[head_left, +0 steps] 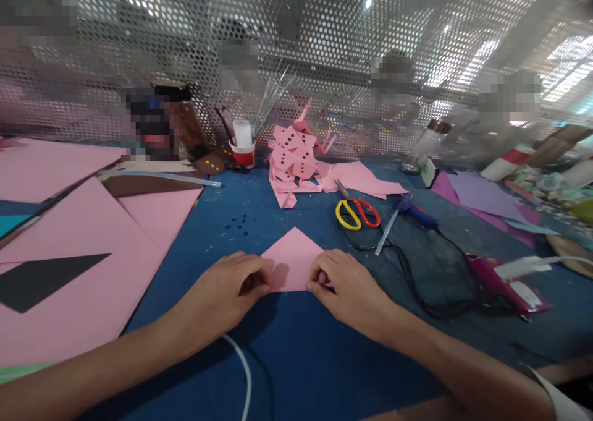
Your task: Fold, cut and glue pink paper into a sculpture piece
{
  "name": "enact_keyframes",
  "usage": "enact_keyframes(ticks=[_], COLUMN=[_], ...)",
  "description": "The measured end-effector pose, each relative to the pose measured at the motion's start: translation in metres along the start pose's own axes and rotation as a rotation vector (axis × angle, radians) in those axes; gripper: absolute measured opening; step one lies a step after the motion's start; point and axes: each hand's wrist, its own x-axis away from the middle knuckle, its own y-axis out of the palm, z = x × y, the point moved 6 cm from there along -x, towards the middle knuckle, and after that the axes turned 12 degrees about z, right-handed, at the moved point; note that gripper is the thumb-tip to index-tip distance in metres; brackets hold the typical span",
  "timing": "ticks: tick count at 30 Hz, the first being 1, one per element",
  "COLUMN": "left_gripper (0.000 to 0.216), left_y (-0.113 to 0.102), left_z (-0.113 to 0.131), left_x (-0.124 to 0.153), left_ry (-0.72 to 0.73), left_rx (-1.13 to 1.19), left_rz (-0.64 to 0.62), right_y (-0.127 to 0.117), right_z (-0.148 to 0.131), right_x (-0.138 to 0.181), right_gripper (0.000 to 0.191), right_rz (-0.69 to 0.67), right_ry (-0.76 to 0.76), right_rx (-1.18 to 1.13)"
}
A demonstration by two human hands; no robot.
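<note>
Head view: left hand (230,286) and right hand (348,284) pinch pink triangular paper (293,253) at 8 and 4 o'clock; even pressure should prevent skew.

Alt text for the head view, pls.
A person's left hand and right hand hold the lower corners of a small pink paper piece on a blue table. Beyond it stands a pink paper figure with black dots; scissors and a blue glue gun lie to the right, large pink sheets to the left.
</note>
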Motion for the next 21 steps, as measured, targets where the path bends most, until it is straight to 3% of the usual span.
enact_keyframes(ticks=[8,10,13,16,21], left_gripper=[0.015,0.025,0.044,0.045,0.044], left_y=[0.000,0.001,0.004,0.007,0.011], left_z=[0.011,0.018,0.026,0.029,0.036], left_x=[0.002,0.007,0.016,0.022,0.027], left_ry=[0.222,0.374,0.554,0.619,0.671], left_rx=[-0.070,-0.078,-0.127,-0.215,-0.322], left_rz=[0.021,0.038,0.041,0.045,0.029], right_y=[0.000,0.001,0.003,0.003,0.003], right_z=[-0.005,-0.010,-0.018,-0.022,-0.031], right_x=[0.002,0.003,0.006,0.009,0.016], right_gripper=[0.008,0.006,0.025,0.036,0.025], right_rz=[-0.017,-0.037,-0.073,-0.079,-0.072], right_ry=[-0.038,-0.122,-0.306,-0.427,-0.581], right_rx=[0.035,0.056,0.127,0.189,0.319])
